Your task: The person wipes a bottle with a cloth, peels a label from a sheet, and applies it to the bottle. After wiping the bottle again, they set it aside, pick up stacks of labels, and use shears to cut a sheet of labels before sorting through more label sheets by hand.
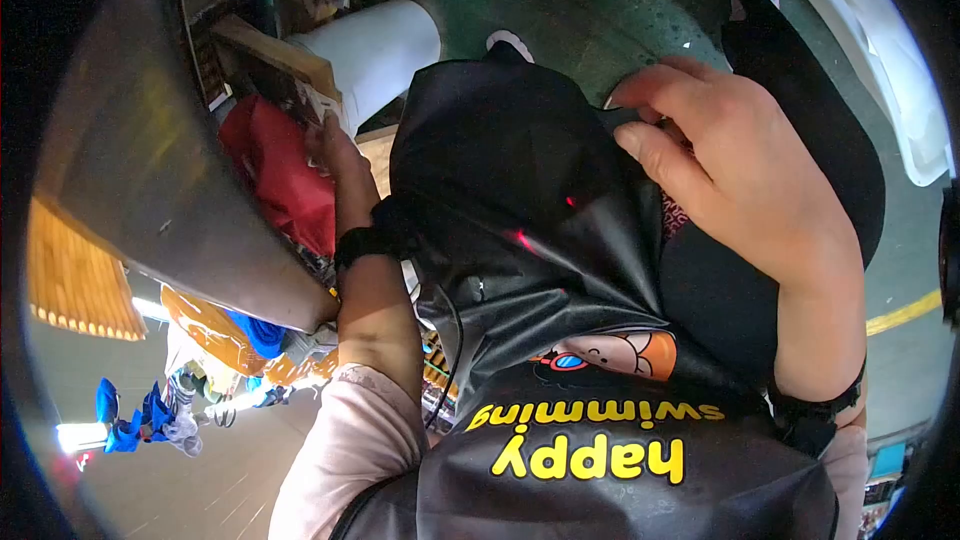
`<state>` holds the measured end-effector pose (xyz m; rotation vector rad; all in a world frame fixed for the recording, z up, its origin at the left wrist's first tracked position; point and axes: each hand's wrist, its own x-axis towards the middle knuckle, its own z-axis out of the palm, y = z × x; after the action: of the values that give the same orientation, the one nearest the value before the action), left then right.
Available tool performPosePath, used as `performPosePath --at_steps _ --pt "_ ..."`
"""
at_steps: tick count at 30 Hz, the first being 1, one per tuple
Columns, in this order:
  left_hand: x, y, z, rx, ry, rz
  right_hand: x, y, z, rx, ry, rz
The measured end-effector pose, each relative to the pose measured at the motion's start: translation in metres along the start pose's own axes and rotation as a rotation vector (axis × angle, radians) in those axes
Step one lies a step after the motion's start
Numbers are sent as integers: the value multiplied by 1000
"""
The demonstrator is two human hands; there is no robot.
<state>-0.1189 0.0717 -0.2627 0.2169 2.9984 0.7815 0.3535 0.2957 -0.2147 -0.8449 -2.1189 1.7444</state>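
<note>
A black apron (pixel 540 240) with upside-down yellow lettering covers the wearer's front and lap. My right hand (pixel 710 140) is at the apron's upper right edge, its thumb and forefinger closed on the black material. On the other side, my left hand (pixel 345 155) reaches beside a red cloth (pixel 285 170), close to the end of a wooden piece (pixel 280 55). Its fingers are mostly in shadow and partly hidden, so their grip cannot be made out. Each wrist has a dark band.
A white cylinder (pixel 375 55) lies beyond the wooden piece. A large grey metal surface (pixel 170 170) borders the left. A white plastic container (pixel 890 70) stands at the upper right, over a green floor (pixel 610 0) with a yellow line. Blue and orange items hang at the lower left.
</note>
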Motion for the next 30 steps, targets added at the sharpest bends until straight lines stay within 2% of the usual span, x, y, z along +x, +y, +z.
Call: performPosePath --at_steps 2,5,8,11,12,14,19,23,26,28,30 --pt "-11 6 0 -12 18 36 2 1 0 -14 3 -20" --pt "-16 8 -2 -83 -57 107 6 3 0 -40 -28 -26" --pt "2 -6 -2 -309 -201 96 8 4 3 -80 -50 -16" --pt "-15 22 -3 -247 -179 -51 11 4 9 -104 -61 13" --pt "-5 11 0 -332 -182 -151 12 2 8 -112 -81 39" --pt "4 -7 2 -402 -185 -208 15 1 9 -134 -107 59" --pt "10 -18 -8 -202 -134 118 19 10 19 -244 -122 56" --pt "20 -28 -11 89 -31 414 23 18 30 -352 -117 -1" --pt "28 -41 -20 344 63 713 30 12 40 -418 -135 -32" --pt "3 -30 -35 464 80 869 43 9 57 -428 -203 -11" --pt "-41 -8 -47 528 42 864 68 20 99 -493 -144 -199"
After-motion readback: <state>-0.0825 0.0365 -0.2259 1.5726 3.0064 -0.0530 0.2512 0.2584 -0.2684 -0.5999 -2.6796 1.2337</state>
